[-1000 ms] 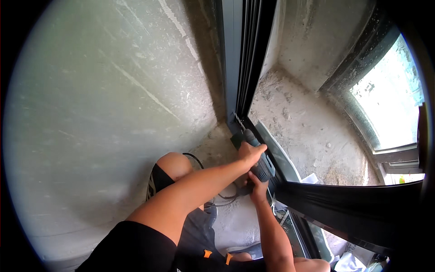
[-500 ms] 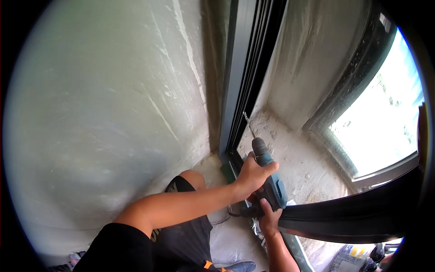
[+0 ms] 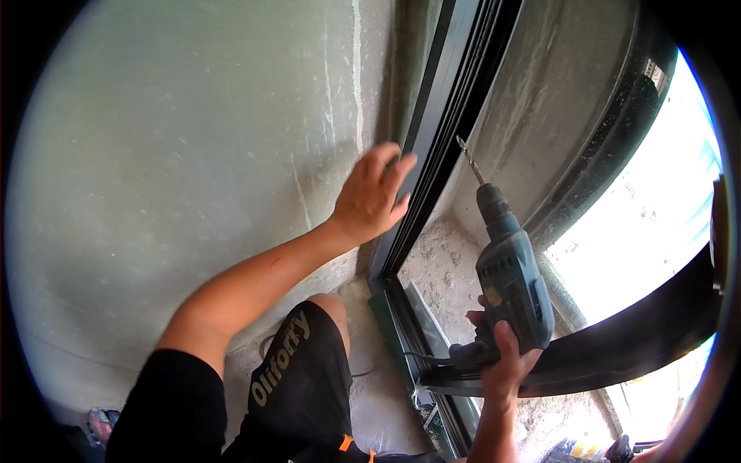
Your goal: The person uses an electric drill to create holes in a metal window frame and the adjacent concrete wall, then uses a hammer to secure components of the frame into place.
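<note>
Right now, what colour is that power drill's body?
Dark teal-green drill, seen in the head view.

A grey plastered wall [image 3: 177,170] fills the left side, streaked with pale scrape marks and 1 whitish vertical line. At right, a rough concrete reveal [image 3: 556,116] curves toward a window opening [image 3: 656,224], where hard daylight floods in and washes out the view. The concrete floor [image 3: 444,258] below is dusty and speckled with grit, lit from the right.

open gap between dark frame [image 3: 432,162] and drill [image 3: 509,285] (concrete wall [image 3: 193,154] left)
</note>
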`<action>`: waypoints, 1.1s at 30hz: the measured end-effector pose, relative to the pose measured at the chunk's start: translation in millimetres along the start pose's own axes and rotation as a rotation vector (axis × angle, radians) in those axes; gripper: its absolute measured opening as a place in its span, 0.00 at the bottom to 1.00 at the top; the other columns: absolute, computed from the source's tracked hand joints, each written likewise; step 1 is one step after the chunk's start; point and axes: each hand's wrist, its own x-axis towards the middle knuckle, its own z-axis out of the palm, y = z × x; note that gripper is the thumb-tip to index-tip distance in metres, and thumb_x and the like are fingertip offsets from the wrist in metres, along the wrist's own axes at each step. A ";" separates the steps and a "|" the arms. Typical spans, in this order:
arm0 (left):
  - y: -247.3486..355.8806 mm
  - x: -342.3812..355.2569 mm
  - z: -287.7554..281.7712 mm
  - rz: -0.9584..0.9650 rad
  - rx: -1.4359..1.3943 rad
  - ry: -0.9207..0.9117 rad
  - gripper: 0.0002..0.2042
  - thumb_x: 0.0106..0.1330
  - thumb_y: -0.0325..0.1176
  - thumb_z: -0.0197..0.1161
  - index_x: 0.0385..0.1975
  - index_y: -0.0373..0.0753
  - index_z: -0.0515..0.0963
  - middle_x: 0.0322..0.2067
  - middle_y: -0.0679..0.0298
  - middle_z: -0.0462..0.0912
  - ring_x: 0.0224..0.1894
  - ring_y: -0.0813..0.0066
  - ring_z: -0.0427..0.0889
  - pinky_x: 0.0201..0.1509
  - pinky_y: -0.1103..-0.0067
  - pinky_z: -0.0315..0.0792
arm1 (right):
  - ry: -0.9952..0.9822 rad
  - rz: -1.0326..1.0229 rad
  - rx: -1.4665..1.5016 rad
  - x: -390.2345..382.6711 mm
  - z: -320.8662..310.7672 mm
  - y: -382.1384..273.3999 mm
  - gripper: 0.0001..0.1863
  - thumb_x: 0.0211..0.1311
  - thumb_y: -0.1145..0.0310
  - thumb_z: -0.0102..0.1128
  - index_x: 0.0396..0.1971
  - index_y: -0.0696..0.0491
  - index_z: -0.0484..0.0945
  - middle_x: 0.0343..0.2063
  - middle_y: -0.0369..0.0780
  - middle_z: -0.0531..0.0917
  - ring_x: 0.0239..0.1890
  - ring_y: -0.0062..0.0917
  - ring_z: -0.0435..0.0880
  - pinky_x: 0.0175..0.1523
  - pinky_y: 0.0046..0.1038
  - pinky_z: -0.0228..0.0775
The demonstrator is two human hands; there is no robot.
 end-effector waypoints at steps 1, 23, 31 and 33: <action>-10.0 -32.7 21.1 0.079 0.009 -0.109 0.41 0.59 0.38 0.79 0.72 0.37 0.66 0.69 0.49 0.66 0.74 0.46 0.67 0.79 0.53 0.65 | -0.004 0.000 0.005 -2.0 2.2 -3.1 0.36 0.66 0.59 0.70 0.67 0.67 0.73 0.49 0.54 0.88 0.43 0.38 0.93 0.49 0.36 0.88; -11.6 -3.1 85.2 -0.357 -0.220 0.060 0.31 0.88 0.43 0.49 0.72 0.19 0.54 0.53 0.27 0.80 0.56 0.28 0.81 0.62 0.55 0.77 | -0.045 -0.024 -0.040 20.3 21.5 -43.0 0.33 0.62 0.61 0.74 0.61 0.66 0.78 0.44 0.50 0.88 0.37 0.36 0.92 0.46 0.34 0.87; -16.5 -2.0 105.5 -0.547 -0.391 -0.063 0.31 0.88 0.43 0.47 0.72 0.18 0.53 0.46 0.27 0.83 0.47 0.26 0.83 0.52 0.51 0.78 | -0.043 -0.006 -0.068 35.3 29.5 -46.2 0.33 0.61 0.60 0.75 0.60 0.66 0.79 0.44 0.51 0.88 0.38 0.35 0.92 0.45 0.34 0.88; -19.9 -3.8 107.3 -0.496 -0.410 -0.050 0.30 0.88 0.44 0.46 0.72 0.19 0.53 0.44 0.27 0.83 0.46 0.25 0.83 0.51 0.50 0.78 | -0.027 -0.032 -0.053 38.0 31.4 -44.4 0.33 0.61 0.60 0.75 0.60 0.67 0.79 0.44 0.51 0.89 0.39 0.35 0.93 0.46 0.34 0.89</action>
